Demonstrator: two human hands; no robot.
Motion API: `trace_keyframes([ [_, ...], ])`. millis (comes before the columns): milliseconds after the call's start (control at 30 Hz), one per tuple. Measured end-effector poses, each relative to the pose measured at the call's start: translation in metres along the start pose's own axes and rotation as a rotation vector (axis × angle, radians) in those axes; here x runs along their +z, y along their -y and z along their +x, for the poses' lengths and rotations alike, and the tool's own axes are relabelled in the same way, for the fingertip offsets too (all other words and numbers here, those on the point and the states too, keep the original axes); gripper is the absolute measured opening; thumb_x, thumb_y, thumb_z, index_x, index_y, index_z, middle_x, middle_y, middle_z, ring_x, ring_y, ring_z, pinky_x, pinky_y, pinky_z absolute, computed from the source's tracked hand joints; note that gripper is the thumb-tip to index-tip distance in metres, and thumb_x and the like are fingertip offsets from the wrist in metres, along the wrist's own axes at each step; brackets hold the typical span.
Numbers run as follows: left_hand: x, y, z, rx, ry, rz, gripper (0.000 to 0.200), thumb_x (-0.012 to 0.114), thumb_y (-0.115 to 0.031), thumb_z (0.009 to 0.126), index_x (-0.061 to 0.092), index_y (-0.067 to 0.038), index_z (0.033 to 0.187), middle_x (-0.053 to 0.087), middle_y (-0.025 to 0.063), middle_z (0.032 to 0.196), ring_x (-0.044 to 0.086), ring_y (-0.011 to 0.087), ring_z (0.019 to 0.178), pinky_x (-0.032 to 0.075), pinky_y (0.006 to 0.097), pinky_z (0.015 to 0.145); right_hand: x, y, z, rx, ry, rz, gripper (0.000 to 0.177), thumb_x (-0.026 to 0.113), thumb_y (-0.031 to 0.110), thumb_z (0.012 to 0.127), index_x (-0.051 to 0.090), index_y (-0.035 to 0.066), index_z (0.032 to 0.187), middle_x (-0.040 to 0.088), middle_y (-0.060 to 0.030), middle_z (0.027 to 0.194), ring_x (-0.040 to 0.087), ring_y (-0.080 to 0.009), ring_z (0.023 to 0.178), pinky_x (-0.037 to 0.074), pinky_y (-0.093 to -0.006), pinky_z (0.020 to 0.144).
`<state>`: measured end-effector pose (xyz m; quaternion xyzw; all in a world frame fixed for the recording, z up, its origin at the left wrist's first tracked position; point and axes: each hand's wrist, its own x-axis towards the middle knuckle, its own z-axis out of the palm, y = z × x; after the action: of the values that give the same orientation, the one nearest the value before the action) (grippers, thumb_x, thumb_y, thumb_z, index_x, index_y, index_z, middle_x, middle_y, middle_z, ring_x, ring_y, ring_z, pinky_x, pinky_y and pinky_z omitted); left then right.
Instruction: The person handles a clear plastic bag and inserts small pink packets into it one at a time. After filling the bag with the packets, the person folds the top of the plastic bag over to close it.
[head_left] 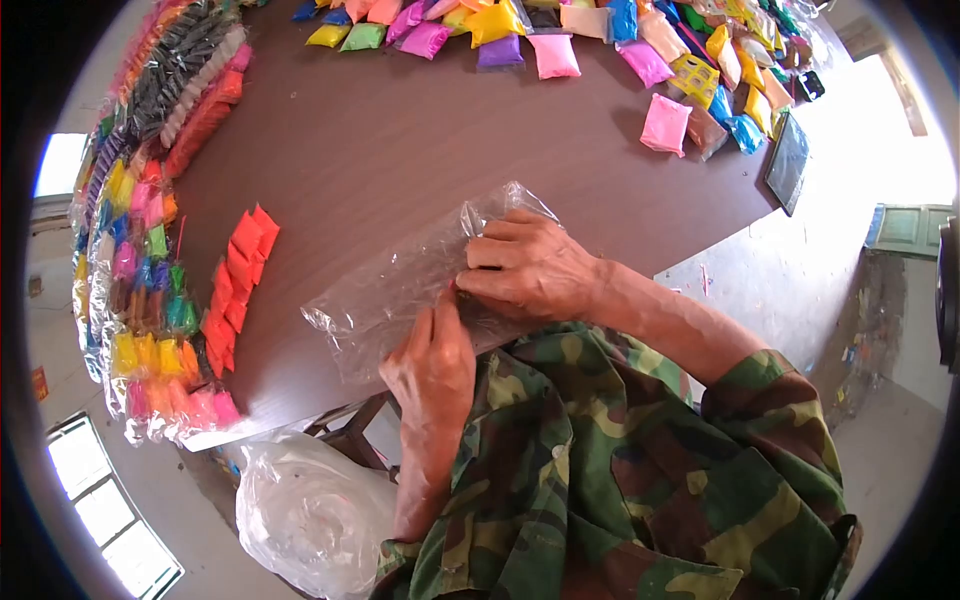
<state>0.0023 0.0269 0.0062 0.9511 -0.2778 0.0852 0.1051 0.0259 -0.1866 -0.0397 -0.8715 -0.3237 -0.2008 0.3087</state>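
A clear plastic bag lies flat and crinkled across the table edge in front of me. My right hand is closed on its upper part, with the fingers curled under. My left hand pinches at the bag's near side, and its fingertips meet those of the right hand. A tiny red spot shows where the fingertips come together; I cannot make out what it is. To the left of the bag sits a row of red packets, overlapping one another.
Strips of many-coloured packets line the table's left edge. Loose coloured packets are heaped along the far side. A dark flat device rests at the right edge. Below the table, at left, stands a large translucent plastic bag.
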Motion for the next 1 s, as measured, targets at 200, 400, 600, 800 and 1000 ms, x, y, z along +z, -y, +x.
trace_keyframes([
  [200,-0.010,0.009,0.010,-0.072,-0.011,-0.082,0.021,0.072,-0.006,0.094,0.078,-0.009,0.114,0.073,0.0118,0.091,0.073,0.0373,0.073,0.057,0.0470,0.063,0.001,0.003,0.000,0.008,-0.002,0.003,0.016,0.076,0.021,0.076,0.065,0.012,0.083,0.056,-0.0029,0.087,0.062,-0.0240,0.084,0.053,-0.0414,0.077],
  [400,-0.009,0.016,0.011,-0.127,0.016,-0.037,0.018,0.072,-0.007,0.096,0.078,-0.009,0.113,0.076,0.0126,0.096,0.074,0.0376,0.077,0.057,0.0471,0.066,-0.004,0.001,-0.001,-0.030,0.011,-0.011,0.020,0.078,0.018,0.077,0.070,0.013,0.095,0.057,-0.0011,0.088,0.063,-0.0217,0.083,0.050,-0.0391,0.075],
  [600,-0.022,0.039,-0.004,-0.121,-0.180,-0.126,0.019,0.074,-0.006,0.098,0.079,-0.009,0.117,0.077,0.0109,0.093,0.073,0.0315,0.069,0.057,0.0413,0.061,-0.008,0.001,0.002,-0.030,-0.034,-0.072,0.016,0.073,0.020,0.079,0.069,0.013,0.093,0.061,-0.0023,0.092,0.066,-0.0221,0.086,0.052,-0.0391,0.077],
  [800,-0.072,0.047,-0.019,-0.299,-0.640,-0.316,0.019,0.073,-0.001,0.101,0.078,0.003,0.119,0.074,0.0089,0.087,0.061,0.0131,0.064,0.050,0.0295,0.059,-0.079,0.007,0.055,0.222,-0.285,-0.025,0.010,0.072,0.013,0.095,0.070,0.008,0.103,0.070,-0.0104,0.092,0.070,-0.0327,0.083,0.056,-0.0454,0.073],
  [1000,-0.077,0.063,-0.026,-0.403,-0.627,-0.433,0.017,0.071,-0.003,0.104,0.077,0.005,0.118,0.072,0.0071,0.086,0.058,0.0088,0.067,0.046,0.0257,0.059,-0.130,0.010,0.085,0.325,-0.519,-0.114,0.011,0.072,0.007,0.098,0.071,0.004,0.108,0.071,-0.0165,0.096,0.071,-0.0376,0.089,0.057,-0.0445,0.073],
])
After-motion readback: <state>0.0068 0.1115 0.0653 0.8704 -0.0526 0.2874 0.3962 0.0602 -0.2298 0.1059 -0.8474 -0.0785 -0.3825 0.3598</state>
